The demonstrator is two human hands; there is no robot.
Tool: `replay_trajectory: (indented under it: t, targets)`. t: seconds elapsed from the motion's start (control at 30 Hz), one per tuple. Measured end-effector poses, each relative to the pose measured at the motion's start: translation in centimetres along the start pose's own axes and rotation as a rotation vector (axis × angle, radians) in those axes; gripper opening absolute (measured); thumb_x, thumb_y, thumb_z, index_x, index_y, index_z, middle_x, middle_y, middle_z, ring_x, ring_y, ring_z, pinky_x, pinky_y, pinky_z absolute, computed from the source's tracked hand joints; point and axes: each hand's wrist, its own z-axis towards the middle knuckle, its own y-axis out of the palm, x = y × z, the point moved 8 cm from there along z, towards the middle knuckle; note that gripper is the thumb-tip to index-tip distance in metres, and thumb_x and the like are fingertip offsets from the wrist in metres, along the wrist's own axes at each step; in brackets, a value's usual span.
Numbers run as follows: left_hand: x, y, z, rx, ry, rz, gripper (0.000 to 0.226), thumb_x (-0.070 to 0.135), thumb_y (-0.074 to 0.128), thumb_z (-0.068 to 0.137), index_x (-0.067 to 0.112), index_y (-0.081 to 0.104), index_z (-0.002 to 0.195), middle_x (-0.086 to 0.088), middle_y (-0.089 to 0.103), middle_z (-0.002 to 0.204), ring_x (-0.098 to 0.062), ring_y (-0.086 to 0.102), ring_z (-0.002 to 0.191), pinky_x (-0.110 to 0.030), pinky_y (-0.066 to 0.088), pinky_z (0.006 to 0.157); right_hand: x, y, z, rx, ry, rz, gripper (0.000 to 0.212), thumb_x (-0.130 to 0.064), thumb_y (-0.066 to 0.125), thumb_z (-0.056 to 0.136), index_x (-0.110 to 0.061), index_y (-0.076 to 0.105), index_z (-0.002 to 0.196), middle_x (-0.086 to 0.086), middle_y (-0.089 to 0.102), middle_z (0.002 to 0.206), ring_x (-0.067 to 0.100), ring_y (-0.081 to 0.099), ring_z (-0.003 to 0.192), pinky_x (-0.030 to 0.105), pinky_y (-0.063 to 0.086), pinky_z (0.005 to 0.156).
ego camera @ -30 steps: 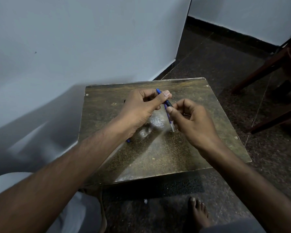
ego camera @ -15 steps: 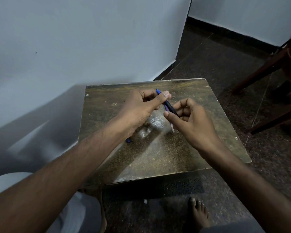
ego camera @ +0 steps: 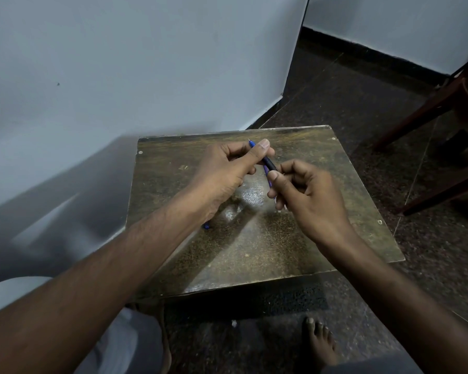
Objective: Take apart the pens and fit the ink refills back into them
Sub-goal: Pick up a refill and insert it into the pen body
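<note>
A blue pen (ego camera: 268, 165) with a dark grip is held above the small worn table (ego camera: 254, 252), its metal tip pointing up and away. My left hand (ego camera: 227, 168) pinches the tip end between thumb and fingers. My right hand (ego camera: 305, 195) grips the barrel lower down, thumb pressed on it; the barrel's rear end sticks out below the fingers. A small blue piece (ego camera: 206, 226) lies on the table, mostly hidden under my left wrist.
The table stands against a pale wall on the left. Dark wooden furniture legs (ego camera: 430, 109) stand on the floor at the right. My bare foot (ego camera: 319, 344) rests on the dark speckled floor below the table's near edge.
My right hand has shifted slightly along the barrel and its fingers have closed tighter around it. The left hand and pen tip stay nearly in place.
</note>
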Motion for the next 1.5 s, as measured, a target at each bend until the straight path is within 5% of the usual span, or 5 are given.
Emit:
replay_trajectory:
  t: [0.47, 0.9, 1.13, 1.23, 1.5]
  targets:
    - [-0.3, 0.0, 0.9, -0.173, -0.043, -0.019, 0.021, 0.052, 0.069, 0.103, 0.040, 0.086, 0.105, 0.018, 0.081, 0.102, 0.004, 0.062, 0.082, -0.030, 0.044, 0.082, 1.6, 2.9, -0.1, -0.291, 0.238, 0.559, 0.029, -0.037, 0.061, 0.106, -0.016, 0.081, 0.103, -0.004, 0.065, 0.066, 0.007, 0.055, 0.056, 0.016, 0.048, 0.057]
    - [0.0, -0.2, 0.8, -0.116, -0.006, 0.030, 0.024, 0.058, 0.065, 0.103, 0.046, 0.086, 0.105, 0.022, 0.083, 0.105, 0.011, 0.066, 0.085, -0.029, 0.046, 0.080, 0.5, 1.4, -0.2, -0.122, 0.077, 0.219, 0.024, -0.025, 0.060, 0.111, -0.009, 0.076, 0.105, 0.003, 0.074, 0.073, 0.013, 0.063, 0.056, 0.020, 0.048, 0.056]
    - [3.8, -7.2, 2.6, 0.038, 0.181, 0.793, 0.033, 0.064, 0.069, 0.097, 0.037, 0.082, 0.110, 0.019, 0.080, 0.100, -0.008, 0.076, 0.097, -0.024, 0.050, 0.078, 1.2, 0.6, 0.0, -0.068, 0.147, 0.259, 0.025, -0.030, 0.060, 0.111, -0.013, 0.075, 0.102, 0.000, 0.074, 0.071, 0.011, 0.064, 0.059, 0.022, 0.050, 0.056]
    - [3.2, -8.3, 2.4, 0.016, 0.186, 1.193, 0.044, 0.063, 0.078, 0.089, 0.037, 0.079, 0.125, 0.004, 0.072, 0.122, -0.025, 0.065, 0.123, -0.044, 0.056, 0.093, 1.5, 0.5, 0.1, -0.062, 0.169, 0.250, 0.025, -0.032, 0.060, 0.111, -0.015, 0.075, 0.100, 0.000, 0.074, 0.071, 0.011, 0.064, 0.059, 0.021, 0.050, 0.056]
    - [2.7, -5.5, 1.9, 0.219, 0.217, 1.310, 0.031, 0.060, 0.078, 0.091, 0.029, 0.080, 0.091, 0.004, 0.075, 0.092, -0.026, 0.073, 0.101, -0.032, 0.040, 0.064, 0.9, 1.5, -0.1, -0.085, 0.174, 0.256, 0.023, -0.025, 0.062, 0.110, -0.012, 0.075, 0.096, 0.000, 0.072, 0.069, 0.010, 0.062, 0.056, 0.017, 0.048, 0.055]
